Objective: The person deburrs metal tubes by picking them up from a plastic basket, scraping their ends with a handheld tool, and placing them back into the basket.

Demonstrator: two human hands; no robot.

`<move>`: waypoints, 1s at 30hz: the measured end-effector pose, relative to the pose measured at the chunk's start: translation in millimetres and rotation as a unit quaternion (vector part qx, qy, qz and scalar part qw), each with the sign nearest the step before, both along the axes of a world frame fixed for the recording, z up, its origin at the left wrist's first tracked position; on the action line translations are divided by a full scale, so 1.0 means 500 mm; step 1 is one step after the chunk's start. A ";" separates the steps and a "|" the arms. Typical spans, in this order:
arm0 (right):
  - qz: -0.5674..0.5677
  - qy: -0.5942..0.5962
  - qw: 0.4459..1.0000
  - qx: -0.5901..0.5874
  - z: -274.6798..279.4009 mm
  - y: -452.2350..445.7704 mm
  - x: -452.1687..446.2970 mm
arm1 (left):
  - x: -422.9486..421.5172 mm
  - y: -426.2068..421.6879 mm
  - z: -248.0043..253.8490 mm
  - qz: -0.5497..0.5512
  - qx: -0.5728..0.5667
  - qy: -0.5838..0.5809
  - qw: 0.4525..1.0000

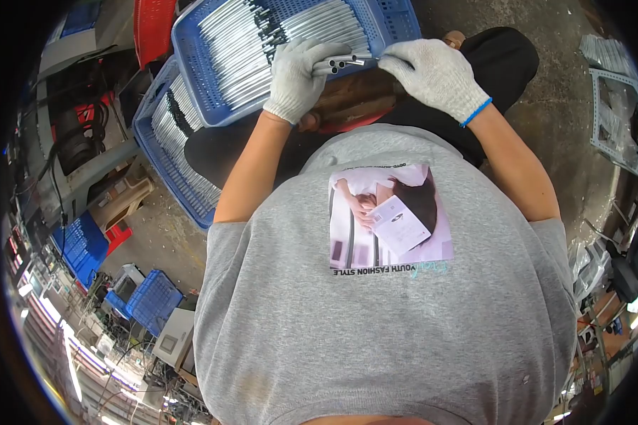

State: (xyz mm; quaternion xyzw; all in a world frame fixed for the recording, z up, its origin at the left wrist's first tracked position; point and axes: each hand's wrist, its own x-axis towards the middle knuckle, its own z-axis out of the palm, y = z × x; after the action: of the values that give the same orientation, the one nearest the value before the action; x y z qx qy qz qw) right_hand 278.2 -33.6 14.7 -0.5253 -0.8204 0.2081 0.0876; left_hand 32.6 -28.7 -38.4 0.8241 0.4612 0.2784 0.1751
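Observation:
My left hand (299, 76), in a white knitted glove, is closed round several short silver metal tubes (342, 62). Their open ends point to the right and toward me. Just right of those ends is my right hand (432, 74), gloved the same way with a blue cuff edge. Its thumb and fingers are bent together in a pinch, and whatever they may hold is hidden. Beneath and beyond my hands lies a blue plastic basket (204, 99) with rows of long silver tubes (227, 53). Black parts (268, 27) run between two of the rows.
A second blue basket (143, 131) with similar tubes sits lower left, partly under the first. My dark-trousered legs flank the work area. Machinery (85, 149) and blue crates (154, 301) stand at left. A grey rack (606, 120) is on the concrete floor (553, 127) at right.

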 end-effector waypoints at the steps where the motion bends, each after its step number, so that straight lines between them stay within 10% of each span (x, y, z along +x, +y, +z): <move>1: 0.000 0.000 1.000 0.000 0.001 0.001 0.000 | -0.001 -0.001 0.001 0.000 0.000 0.000 1.000; 30: 0.007 0.139 0.982 -0.127 -0.020 0.035 0.009 | -0.003 0.003 -0.037 0.009 -0.004 -0.056 0.998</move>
State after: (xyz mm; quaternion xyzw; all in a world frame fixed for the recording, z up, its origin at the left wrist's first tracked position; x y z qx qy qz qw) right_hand 282.4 -16.1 4.5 -0.4922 -0.7710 0.3822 0.1315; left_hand 31.1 -27.4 -57.0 0.8022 0.4595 0.3236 0.2016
